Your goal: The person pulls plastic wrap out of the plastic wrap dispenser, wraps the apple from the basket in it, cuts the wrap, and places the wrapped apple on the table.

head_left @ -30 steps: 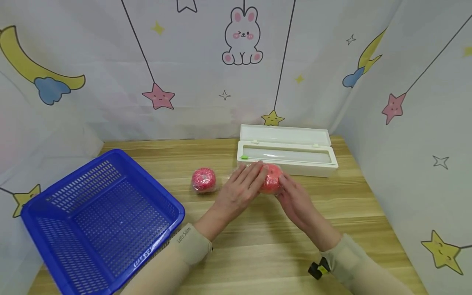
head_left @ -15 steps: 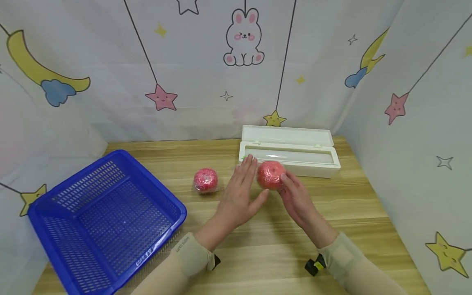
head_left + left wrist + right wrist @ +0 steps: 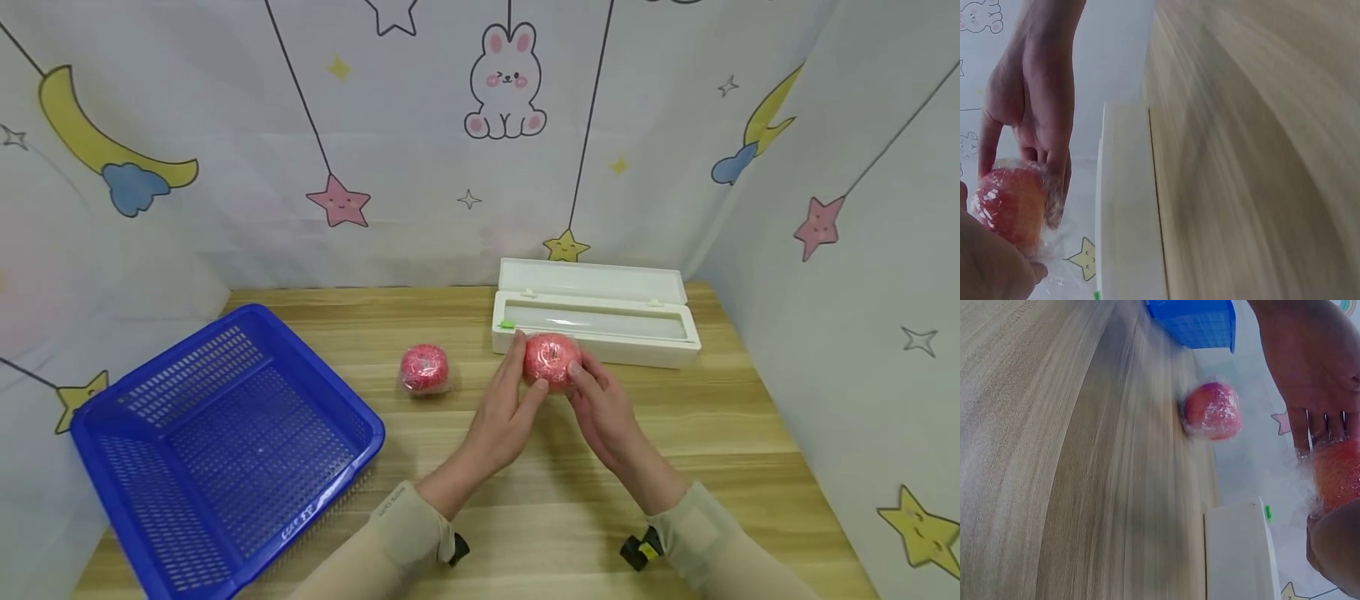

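Observation:
A red apple (image 3: 552,360) wrapped in clear plastic film is held between both hands above the table, in front of a white film dispenser (image 3: 600,343). My right hand (image 3: 611,414) grips its right side, thumb on the near face. On the left side, my left hand (image 3: 497,417) has its fingers along the apple and its thumb at the lower edge. Loose film (image 3: 1054,240) hangs off the apple in the left wrist view. A second film-wrapped apple (image 3: 424,369) sits on the table to the left, also seen in the right wrist view.
A blue plastic basket (image 3: 258,450) with slotted walls stands at the left of the wooden table (image 3: 540,533). The dispenser's lid (image 3: 592,282) is raised at the back, and a green slider (image 3: 507,325) shows at its left end. Printed curtains enclose the back and sides.
My left hand lay over the apple's left side, then lifted off with straight fingers, and now touches it again with fingers and thumb. The right hand keeps hold throughout, the apple turning slightly.

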A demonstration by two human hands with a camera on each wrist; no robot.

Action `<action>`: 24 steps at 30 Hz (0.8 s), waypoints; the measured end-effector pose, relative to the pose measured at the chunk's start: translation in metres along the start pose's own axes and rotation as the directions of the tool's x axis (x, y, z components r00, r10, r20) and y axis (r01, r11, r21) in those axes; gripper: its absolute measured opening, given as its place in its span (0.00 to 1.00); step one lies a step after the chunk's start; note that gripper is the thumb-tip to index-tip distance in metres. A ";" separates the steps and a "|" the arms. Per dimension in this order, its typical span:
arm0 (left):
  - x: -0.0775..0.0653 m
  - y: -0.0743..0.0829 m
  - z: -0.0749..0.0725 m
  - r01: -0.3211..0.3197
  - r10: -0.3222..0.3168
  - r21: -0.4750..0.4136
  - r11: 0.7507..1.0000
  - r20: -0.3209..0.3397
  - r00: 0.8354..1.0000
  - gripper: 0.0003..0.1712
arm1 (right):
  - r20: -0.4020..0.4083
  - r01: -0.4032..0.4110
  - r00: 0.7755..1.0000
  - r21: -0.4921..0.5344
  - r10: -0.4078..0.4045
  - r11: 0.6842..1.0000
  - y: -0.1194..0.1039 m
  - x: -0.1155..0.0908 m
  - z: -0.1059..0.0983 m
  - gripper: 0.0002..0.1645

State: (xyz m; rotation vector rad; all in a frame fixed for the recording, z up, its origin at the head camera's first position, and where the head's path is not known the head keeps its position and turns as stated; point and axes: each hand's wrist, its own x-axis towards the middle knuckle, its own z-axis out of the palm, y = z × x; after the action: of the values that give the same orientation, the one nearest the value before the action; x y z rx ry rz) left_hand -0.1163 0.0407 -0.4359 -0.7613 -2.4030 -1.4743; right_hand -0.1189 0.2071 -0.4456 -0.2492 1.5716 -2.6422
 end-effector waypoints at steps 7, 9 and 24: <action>0.001 -0.003 0.000 0.177 -0.196 -0.373 0.911 -0.013 0.980 0.27 | -0.006 -0.009 1.000 0.003 0.009 1.000 0.002 -0.001 0.001 0.28; 0.002 -0.005 -0.005 0.222 -0.264 -0.477 0.851 -0.022 0.964 0.24 | -0.004 -0.005 1.000 -0.004 0.005 1.000 0.002 -0.001 0.001 0.28; 0.001 0.002 -0.009 0.390 -0.407 -0.489 0.780 0.077 0.910 0.31 | 0.041 0.046 0.998 -0.015 -0.045 0.999 0.001 -0.006 0.007 0.27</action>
State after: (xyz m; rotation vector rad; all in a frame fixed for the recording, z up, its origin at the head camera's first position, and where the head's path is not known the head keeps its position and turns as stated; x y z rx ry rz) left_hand -0.1169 0.0336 -0.4293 -0.2990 -2.2664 -2.3111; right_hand -0.1122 0.2010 -0.4436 -0.3410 1.5946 -2.6410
